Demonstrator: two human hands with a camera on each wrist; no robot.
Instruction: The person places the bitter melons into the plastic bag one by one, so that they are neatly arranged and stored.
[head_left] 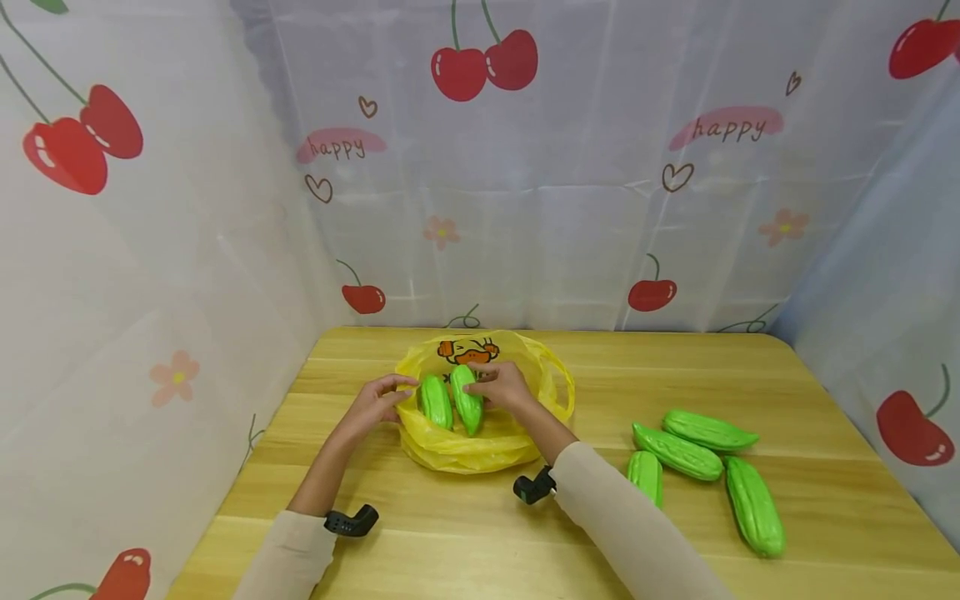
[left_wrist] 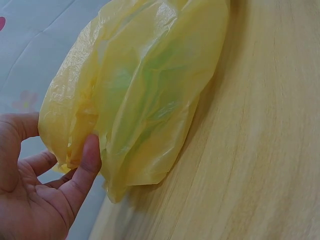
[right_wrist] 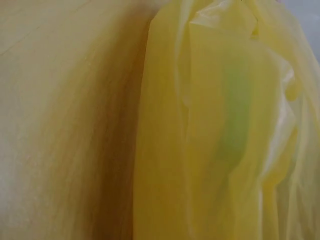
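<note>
A yellow plastic bag point(head_left: 472, 454) with a cartoon duck print stands open on the wooden table. My left hand point(head_left: 378, 402) pinches the bag's left rim between thumb and fingers, as the left wrist view also shows on the yellow film point(left_wrist: 150, 100). In the bag's mouth my right hand point(head_left: 504, 385) grips a green bitter melon point(head_left: 467, 404), held nearly upright. Another bitter melon point(head_left: 435, 402) lies inside, just left of it. From the right wrist the bag wall point(right_wrist: 200, 150) hides the hand, and a green shape shows through.
Several more bitter melons lie at the right of the table, among them a crosswise one point(head_left: 708, 429) at the back and one point(head_left: 753, 507) nearer the front. A cherry-print curtain point(head_left: 525, 233) encloses the table point(head_left: 435, 542) at the back and sides.
</note>
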